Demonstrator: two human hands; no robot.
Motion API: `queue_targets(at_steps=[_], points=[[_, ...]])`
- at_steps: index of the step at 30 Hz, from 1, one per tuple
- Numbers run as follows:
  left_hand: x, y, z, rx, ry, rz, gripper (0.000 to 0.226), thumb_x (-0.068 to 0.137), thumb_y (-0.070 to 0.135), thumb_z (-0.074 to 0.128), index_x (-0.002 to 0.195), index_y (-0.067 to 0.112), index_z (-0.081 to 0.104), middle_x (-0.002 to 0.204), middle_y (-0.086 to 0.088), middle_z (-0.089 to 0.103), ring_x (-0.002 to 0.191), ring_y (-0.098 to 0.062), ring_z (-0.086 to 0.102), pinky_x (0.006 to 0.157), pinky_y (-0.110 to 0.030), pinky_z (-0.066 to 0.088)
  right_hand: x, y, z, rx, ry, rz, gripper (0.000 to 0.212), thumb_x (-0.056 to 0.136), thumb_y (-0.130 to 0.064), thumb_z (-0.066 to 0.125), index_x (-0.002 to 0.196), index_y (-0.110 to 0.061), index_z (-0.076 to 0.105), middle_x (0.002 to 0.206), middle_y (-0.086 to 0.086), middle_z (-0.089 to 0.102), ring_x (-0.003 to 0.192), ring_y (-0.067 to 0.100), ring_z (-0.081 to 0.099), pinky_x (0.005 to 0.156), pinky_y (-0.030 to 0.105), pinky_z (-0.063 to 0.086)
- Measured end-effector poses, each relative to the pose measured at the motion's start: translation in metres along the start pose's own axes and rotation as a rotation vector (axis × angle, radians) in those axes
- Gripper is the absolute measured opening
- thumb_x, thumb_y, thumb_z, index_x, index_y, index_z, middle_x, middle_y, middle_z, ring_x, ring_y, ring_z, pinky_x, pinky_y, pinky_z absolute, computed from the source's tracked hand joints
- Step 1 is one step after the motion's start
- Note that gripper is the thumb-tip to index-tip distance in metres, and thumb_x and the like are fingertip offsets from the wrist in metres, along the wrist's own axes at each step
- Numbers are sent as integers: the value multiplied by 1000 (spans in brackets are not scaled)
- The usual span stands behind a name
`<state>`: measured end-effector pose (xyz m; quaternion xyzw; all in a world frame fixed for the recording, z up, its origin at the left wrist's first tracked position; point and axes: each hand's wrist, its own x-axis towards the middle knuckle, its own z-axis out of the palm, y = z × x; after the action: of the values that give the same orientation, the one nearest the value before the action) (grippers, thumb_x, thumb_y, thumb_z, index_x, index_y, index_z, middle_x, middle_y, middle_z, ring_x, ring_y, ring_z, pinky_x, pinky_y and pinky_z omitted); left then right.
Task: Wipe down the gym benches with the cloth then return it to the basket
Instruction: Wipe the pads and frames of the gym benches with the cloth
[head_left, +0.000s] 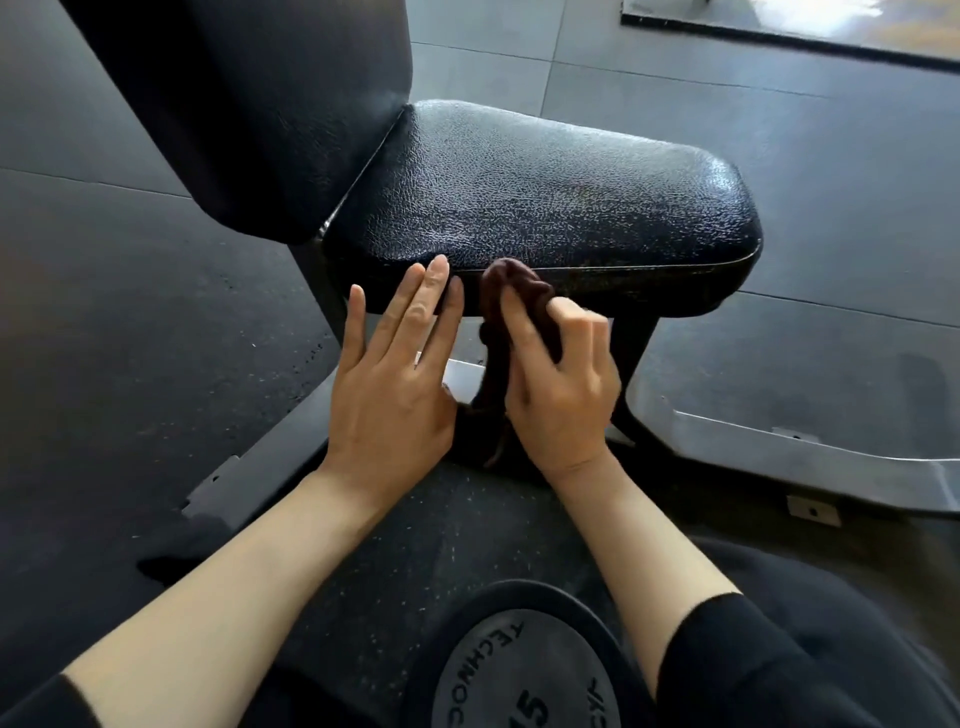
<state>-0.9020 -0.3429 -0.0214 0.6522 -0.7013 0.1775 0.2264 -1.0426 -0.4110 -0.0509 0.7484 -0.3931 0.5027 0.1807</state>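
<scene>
A black padded bench seat (545, 192) fills the middle of the head view, with its upright back pad (249, 104) at the upper left. My right hand (563, 379) grips a bunched dark brown cloth (511, 296) and holds it against the seat's near side edge; a tail of the cloth hangs down below the hand. My left hand (395, 364) lies flat with straight fingers, its fingertips touching the seat's near edge just left of the cloth. No basket is in view.
The bench's grey metal base frame (779, 452) spreads over the dark rubber floor to the right and left. A black weight plate (524, 670) lies on the floor close to me at the bottom. A bright mat edge (779, 26) shows at the top right.
</scene>
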Motion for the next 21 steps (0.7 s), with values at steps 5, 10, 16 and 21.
queue_targets(at_steps=[5,10,16,21], points=[[0,0,-2,-47,26,4,84,72,5,65,149,4,32,157,-11,26,147,-23,19,121,-49,3,1,5,-2,-33,90,171,40,87,3,66,125,-7,65,112,11,43,93,31,50,84,37,47],[-8,-21,-4,-132,107,-140,80,74,1,66,147,-3,32,152,-19,31,145,-30,24,120,-49,10,10,-21,7,30,-69,-115,47,83,2,65,128,-12,63,114,10,43,93,29,51,80,37,51],[-23,-54,-1,-223,97,-351,81,76,-3,62,149,2,27,151,-17,33,140,-30,28,119,-47,15,7,-33,16,17,75,141,41,83,7,66,123,-2,65,111,13,42,95,32,49,88,38,46],[-26,-55,7,-370,48,-355,79,78,-7,56,150,4,25,157,-5,23,146,-17,14,119,-42,15,19,-77,41,72,-13,-30,42,84,6,63,124,-6,65,111,12,43,94,29,50,82,36,51]])
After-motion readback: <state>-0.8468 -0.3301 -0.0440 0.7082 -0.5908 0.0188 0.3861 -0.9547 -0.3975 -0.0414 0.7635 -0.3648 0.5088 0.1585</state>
